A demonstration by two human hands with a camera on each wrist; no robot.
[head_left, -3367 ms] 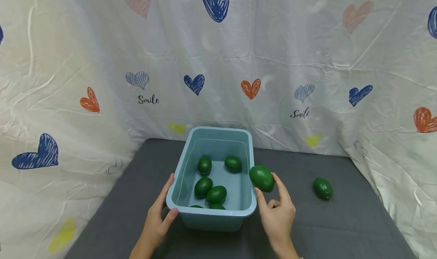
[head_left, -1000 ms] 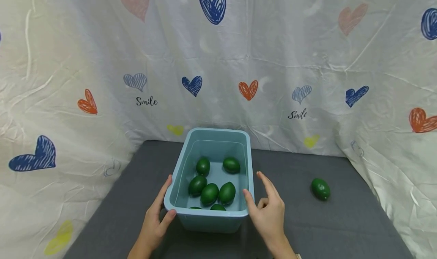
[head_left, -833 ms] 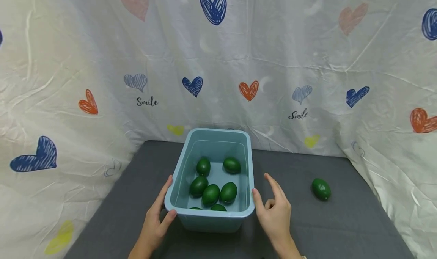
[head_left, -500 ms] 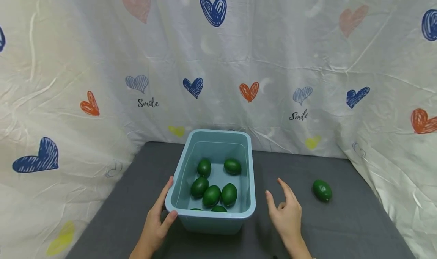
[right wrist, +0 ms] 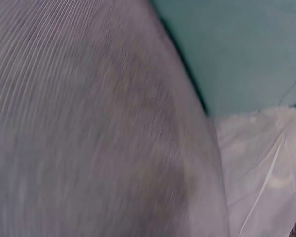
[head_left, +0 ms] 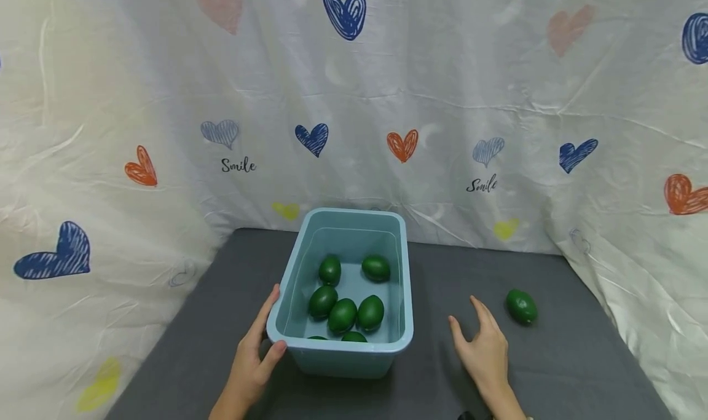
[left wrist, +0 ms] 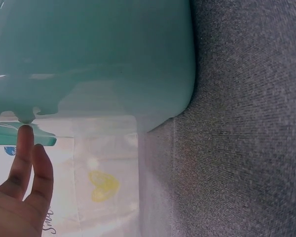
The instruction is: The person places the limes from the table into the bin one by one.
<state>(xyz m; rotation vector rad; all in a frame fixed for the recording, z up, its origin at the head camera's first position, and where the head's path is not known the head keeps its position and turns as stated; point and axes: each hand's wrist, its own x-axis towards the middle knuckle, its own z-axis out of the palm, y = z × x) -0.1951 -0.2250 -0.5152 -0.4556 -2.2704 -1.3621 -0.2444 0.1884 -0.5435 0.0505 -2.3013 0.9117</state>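
In the head view, my left hand (head_left: 250,361) holds the near left corner of a light blue plastic bin (head_left: 348,348), with the thumb at the front rim and the fingers along the left side. The left wrist view shows fingertips (left wrist: 24,136) touching the bin beneath its rim. Several smooth, dark green oval fruits, like limes (head_left: 370,313), lie inside; the front wall partly hides two. To the right of the bin, my right hand (head_left: 485,352) is over the table with its fingers spread and holds nothing. One loose lime (head_left: 521,307) lies beyond it, to the right.
A dark grey cloth (head_left: 564,358) covers the table. Behind it and at both sides hangs a white curtain (head_left: 442,51) printed with hearts. A small black object (head_left: 466,415) shows at the bottom edge, near the right wrist.
My right hand has let go of a lime, which now lies in the bin, and has moved right, away from the rim. My left hand stays on the corner.
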